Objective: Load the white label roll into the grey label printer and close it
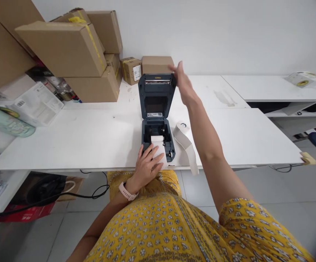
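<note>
We are probably loading the paper strip (pixel 160 149) into the printer (pixel 155 122) on the table (pixel 106 138), our left hand (pixel 147 162) resting spread over the strip, our right hand (pixel 184 84) at the raised lid (pixel 157 91), its grasp unclear, and lowering this lid is likely calling for straight paper

Printer (pixel 155 118) dark blue-grey; paper strip (pixel 186 142) white; dress (pixel 158 225) yellow, white-flowered; wristband (pixel 127 192) pale pink.
</note>
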`<state>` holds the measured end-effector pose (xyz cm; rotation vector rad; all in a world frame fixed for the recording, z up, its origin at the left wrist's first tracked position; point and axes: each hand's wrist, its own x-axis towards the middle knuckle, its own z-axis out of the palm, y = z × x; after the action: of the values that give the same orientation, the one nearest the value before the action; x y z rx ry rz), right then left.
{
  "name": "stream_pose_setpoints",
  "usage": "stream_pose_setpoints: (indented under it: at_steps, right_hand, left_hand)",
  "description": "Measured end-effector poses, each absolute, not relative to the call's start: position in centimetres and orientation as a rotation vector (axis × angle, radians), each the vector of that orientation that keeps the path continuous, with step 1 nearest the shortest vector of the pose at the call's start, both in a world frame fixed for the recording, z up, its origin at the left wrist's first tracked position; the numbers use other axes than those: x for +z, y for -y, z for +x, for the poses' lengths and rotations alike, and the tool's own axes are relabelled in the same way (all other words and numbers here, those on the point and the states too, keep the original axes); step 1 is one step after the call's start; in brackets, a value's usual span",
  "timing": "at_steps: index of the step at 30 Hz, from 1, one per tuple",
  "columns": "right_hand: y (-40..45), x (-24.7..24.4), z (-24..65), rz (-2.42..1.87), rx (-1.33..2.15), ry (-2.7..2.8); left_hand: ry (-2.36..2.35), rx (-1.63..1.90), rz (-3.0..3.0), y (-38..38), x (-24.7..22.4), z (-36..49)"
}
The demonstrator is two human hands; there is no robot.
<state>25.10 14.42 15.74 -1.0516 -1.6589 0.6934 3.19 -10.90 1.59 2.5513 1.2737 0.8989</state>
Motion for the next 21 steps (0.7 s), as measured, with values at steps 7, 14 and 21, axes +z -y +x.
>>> stream_pose_setpoints:
  at_steps: [7,14,21]
  right_hand:
    - [-1.8,11.6,22.3,-0.953,0.577,1.489]
    - [8.1,3.3,22.4,-1.178,0.695,1.45]
    - [8.9,0.7,21.9,-1.275,1.22,1.112]
  left_hand:
    - [-1.353,1.469,2.189,14.1,2.5,0.4]
    - [-1.474,1.278,1.522,10.9,3.8,1.1]
    - [-1.172,1.057,1.058,8.6,2.6,2.6]
